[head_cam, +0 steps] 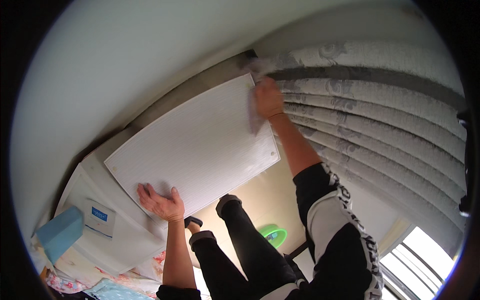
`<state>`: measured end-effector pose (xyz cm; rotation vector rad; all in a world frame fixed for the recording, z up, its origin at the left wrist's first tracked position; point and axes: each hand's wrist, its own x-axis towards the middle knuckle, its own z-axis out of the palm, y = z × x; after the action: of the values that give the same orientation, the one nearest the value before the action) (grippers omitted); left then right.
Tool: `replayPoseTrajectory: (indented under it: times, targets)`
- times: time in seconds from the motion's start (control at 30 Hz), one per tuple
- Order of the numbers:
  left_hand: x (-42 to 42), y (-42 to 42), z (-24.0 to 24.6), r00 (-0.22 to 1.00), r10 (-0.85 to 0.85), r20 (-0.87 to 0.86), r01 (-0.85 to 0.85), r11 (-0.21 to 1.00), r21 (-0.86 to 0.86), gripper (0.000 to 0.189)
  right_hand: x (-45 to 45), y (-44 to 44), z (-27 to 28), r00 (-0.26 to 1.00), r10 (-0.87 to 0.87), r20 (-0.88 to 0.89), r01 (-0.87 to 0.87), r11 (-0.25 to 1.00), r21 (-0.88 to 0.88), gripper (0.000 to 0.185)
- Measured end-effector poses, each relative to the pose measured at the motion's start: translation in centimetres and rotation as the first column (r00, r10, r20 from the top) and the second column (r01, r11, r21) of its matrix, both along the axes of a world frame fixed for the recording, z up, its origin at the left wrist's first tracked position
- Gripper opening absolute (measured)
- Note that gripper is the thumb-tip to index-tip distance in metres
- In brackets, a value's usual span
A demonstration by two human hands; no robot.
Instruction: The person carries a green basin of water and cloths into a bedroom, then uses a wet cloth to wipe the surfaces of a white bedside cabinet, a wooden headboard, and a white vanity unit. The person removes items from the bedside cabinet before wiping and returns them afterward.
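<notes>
A white ribbed rectangular panel with small round spots near its corners lies slanted before me. On its lower left edge rests my left hand, fingers spread and palm against the surface. My right hand is at the panel's upper right edge, blurred by motion. A thin, pale, crumpled cloth or sheet shows at this hand, hanging along the edge; its exact kind cannot be told.
Grey patterned curtains hang at the right, close to my right arm. A white cabinet top at the left bears a white packet and a blue box. Near my legs, a green basin stands on the floor. Floral bedding lies lower left.
</notes>
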<state>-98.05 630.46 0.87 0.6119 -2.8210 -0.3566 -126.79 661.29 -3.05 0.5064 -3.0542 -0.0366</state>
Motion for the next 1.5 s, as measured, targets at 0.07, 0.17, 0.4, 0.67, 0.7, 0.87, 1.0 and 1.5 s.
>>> replayPoseTrajectory:
  times: [0.07,0.17,0.4,0.67,0.7,0.87,1.0,1.5]
  targets:
    - [0.0,-0.1,0.0,1.000,-0.013,-0.003,0.013,1.000,-0.001,0.071,1.7,3.5,2.7,0.924,-0.354,0.143,0.379,0.898,-0.225,0.034]
    - [0.1,-0.1,0.1,1.000,-0.004,-0.003,0.004,1.000,0.010,0.071,6.8,4.1,7.8,0.908,-0.397,0.136,0.408,0.759,-0.507,0.030]
    - [-0.1,0.1,0.2,1.000,-0.006,-0.003,0.006,1.000,0.006,0.070,10.0,-10.9,6.8,0.761,0.645,-0.069,-0.621,0.755,0.209,0.054]
    - [-0.1,0.1,-0.2,0.999,-0.027,-0.017,0.027,0.999,-0.024,0.071,4.1,-8.7,5.9,0.994,0.015,-0.111,-0.038,0.978,-0.207,0.049]
    - [0.0,0.0,-0.3,1.000,-0.009,-0.004,0.009,1.000,-0.015,0.070,5.5,-8.5,6.2,0.991,0.002,-0.133,-0.034,0.971,-0.236,0.049]
    - [0.2,0.1,-0.2,0.999,-0.028,0.035,0.029,0.999,-0.033,0.070,3.8,-8.2,4.7,0.998,0.042,-0.047,-0.052,0.972,-0.228,0.050]
    - [0.3,0.0,-0.3,0.999,-0.029,0.021,0.029,0.999,-0.016,0.070,2.0,-6.8,3.8,0.989,0.095,-0.114,-0.124,0.953,-0.277,0.052]
    - [0.5,0.0,-0.6,0.999,-0.025,0.024,0.027,0.998,-0.057,0.069,-5.4,-1.4,9.4,0.966,-0.020,0.258,0.178,0.776,-0.605,0.036]
